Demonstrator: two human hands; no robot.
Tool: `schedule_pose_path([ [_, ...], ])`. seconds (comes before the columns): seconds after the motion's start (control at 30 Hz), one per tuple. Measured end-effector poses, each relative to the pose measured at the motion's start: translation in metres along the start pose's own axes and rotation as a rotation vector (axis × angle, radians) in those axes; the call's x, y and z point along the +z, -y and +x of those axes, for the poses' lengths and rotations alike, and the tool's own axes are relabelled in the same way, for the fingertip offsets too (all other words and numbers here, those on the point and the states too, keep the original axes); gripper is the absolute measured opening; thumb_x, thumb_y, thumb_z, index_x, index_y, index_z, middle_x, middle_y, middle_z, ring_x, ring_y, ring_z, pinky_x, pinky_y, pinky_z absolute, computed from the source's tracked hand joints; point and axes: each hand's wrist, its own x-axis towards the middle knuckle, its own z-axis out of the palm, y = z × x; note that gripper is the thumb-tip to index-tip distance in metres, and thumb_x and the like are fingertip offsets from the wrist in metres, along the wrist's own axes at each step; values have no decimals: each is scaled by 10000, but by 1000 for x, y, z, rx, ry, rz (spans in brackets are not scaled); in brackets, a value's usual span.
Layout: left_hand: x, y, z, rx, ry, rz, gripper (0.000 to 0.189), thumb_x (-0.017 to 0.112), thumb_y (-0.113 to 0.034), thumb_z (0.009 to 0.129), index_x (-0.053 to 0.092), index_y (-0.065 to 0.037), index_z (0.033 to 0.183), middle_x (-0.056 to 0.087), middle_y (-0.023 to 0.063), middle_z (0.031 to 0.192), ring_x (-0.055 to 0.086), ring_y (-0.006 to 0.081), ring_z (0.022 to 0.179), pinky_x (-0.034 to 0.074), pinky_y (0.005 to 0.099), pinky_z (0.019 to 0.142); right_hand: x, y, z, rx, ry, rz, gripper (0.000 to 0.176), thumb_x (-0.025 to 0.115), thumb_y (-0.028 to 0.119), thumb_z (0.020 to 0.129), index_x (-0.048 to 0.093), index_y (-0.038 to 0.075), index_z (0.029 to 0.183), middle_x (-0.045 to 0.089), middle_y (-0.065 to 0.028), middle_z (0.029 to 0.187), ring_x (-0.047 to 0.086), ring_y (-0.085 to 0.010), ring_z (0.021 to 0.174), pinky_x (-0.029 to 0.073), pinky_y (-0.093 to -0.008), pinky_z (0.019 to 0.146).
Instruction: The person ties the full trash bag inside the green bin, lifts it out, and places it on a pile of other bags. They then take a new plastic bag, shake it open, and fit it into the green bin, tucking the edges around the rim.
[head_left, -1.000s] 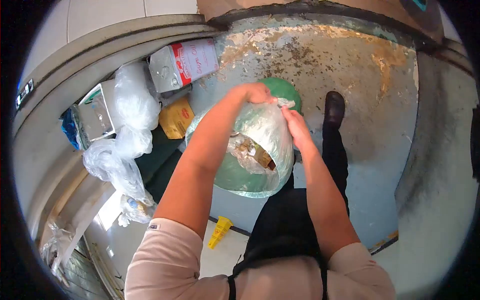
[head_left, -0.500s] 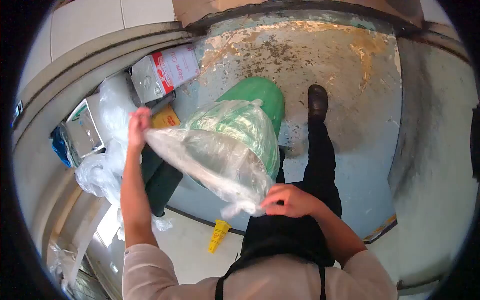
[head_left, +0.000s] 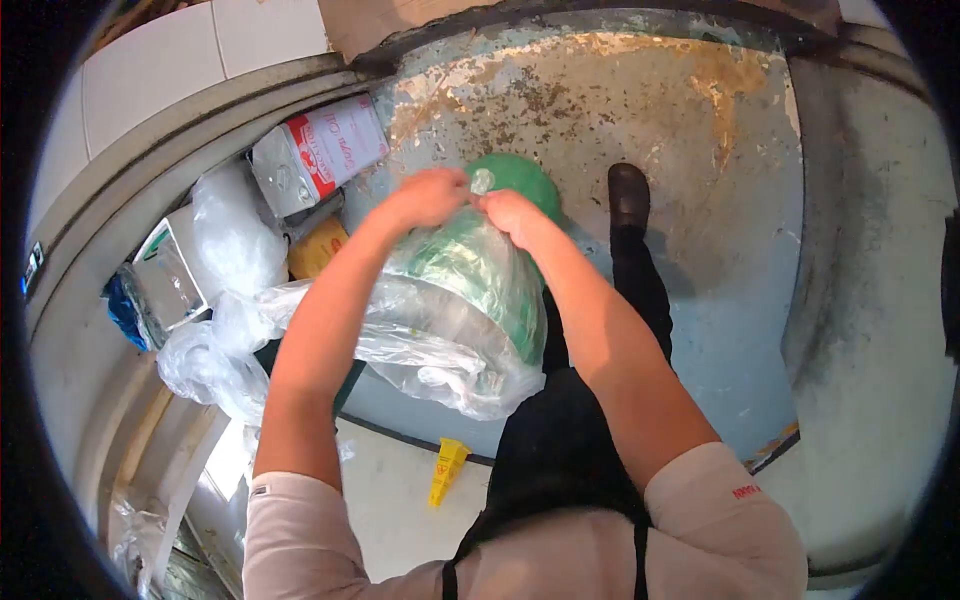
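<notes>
A clear plastic bag is draped over a rounded green container, which looks like a bin. Its loose, crumpled edge spreads toward my body. At the far side of the bag, my left hand is closed on the plastic, its fingers a little blurred. Right beside it, my right hand pinches the same bit of film, with a small tuft of plastic standing up between the two hands. Much of the container lies hidden under the bag and my forearms.
Left of the bag stand a soya oil tin, a yellow-brown box and bundled clear plastic bags. A yellow wet-floor sign lies below. My shoe rests on the worn grey floor.
Both hands have moved from the bag's left and near right edges to its far side, where they now meet. The spread-out opening has slackened and dropped toward my lap.
</notes>
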Motion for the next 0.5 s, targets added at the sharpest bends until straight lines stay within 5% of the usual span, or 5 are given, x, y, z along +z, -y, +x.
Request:
schedule_pose_path([
  [0.1,31,0,55,-16,361,266,398,524,-306,822,645,9,1032,658,188,1034,625,283,959,462,376,841,-5,-32,24,-114,-165,558,359,546,307,934,610,-24,1057,646,-137,952,581,-237,821,464,-389,724],
  [0.2,22,8,46,71,396,2,336,557,-283,795,663,7,929,669,138,946,617,233,849,471,359,787,-4,-1,-18,-103,-253,733,295,526,298,952,613,16,963,619,-87,863,555,-195,748,460,-351,669],
  [0.4,52,36,46,-19,209,-599,260,636,-171,763,638,-2,961,637,68,857,576,155,769,470,302,699,-6,-5,-6,-265,-155,983,253,532,292,956,563,75,830,513,-1,706,476,-136,617,428,-282,572],
  [0.5,46,34,40,-29,212,-710,366,660,-114,769,566,-3,1105,625,73,834,572,155,764,469,301,688,-14,3,-26,-212,-578,655,188,564,213,934,593,52,842,580,-12,760,543,-148,661,471,-282,606],
])
